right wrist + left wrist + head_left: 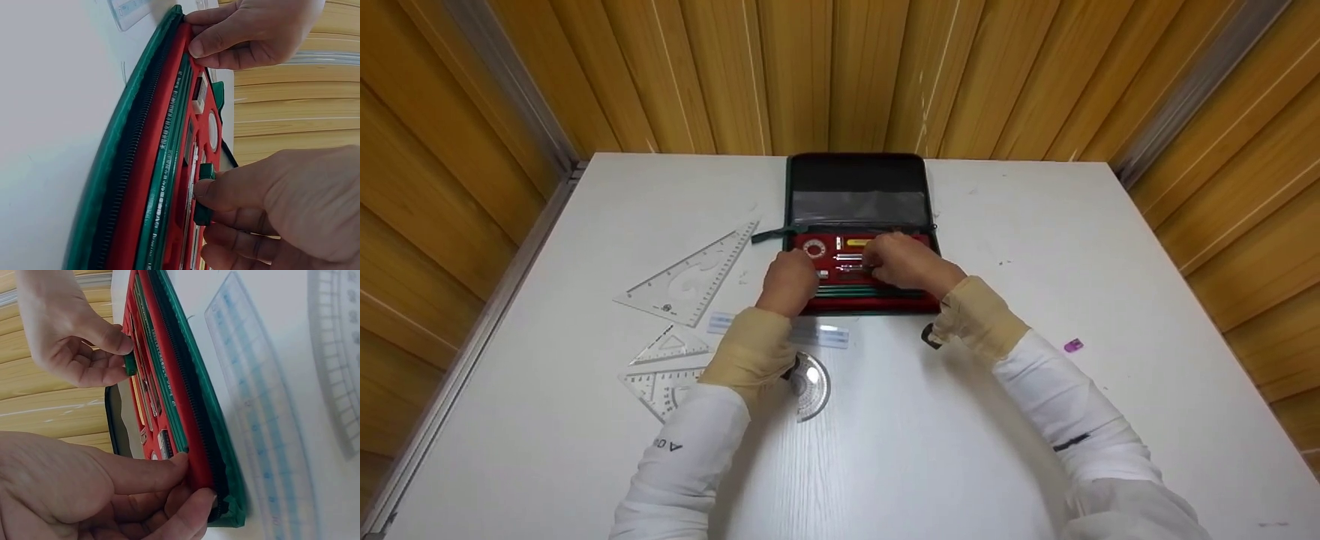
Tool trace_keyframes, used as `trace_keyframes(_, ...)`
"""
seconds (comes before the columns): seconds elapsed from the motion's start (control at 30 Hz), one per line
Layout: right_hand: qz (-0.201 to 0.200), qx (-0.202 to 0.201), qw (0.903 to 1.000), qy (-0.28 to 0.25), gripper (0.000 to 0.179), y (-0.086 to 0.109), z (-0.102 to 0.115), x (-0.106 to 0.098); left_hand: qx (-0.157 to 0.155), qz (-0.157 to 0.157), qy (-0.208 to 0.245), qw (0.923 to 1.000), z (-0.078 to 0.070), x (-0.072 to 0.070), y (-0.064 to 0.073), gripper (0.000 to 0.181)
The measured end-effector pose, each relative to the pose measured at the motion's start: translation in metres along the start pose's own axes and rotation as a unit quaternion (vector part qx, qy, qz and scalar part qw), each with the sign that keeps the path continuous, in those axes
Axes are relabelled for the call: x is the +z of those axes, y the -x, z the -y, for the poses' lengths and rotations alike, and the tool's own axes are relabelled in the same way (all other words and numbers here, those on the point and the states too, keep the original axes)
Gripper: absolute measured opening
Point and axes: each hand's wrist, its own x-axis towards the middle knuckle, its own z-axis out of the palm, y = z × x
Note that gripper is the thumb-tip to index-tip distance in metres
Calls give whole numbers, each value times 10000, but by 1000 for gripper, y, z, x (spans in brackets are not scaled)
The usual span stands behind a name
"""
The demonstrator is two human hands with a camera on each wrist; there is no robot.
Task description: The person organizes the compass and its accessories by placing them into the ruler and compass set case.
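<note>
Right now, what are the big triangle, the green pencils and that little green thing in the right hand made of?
Big triangle: clear plastic, it seems; white shows straight through it.
Green pencils: probably wood under glossy paint; they shine and carry pale lettering, but I see no bare wood.
Little green thing: perhaps plastic, with a smooth shine, though it's partly covered.

Overhead and close wrist views share the case (859, 175)
</note>
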Motion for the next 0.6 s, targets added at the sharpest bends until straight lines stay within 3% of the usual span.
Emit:
trace_keyframes(0.2,-87,-222,9997,62,21,-3,-2,5,137,-26,-173,9998,0,0,0,28)
trace_keyframes(0.33,-56,-166,9998,-48,21,-4,-3,8,3,48,9,10000,0,0,0,31)
trace_keyframes(0.6,-121,-149,9998,-92,15,-5,-6,9,53,50,-77,9999,1,0,-2,30)
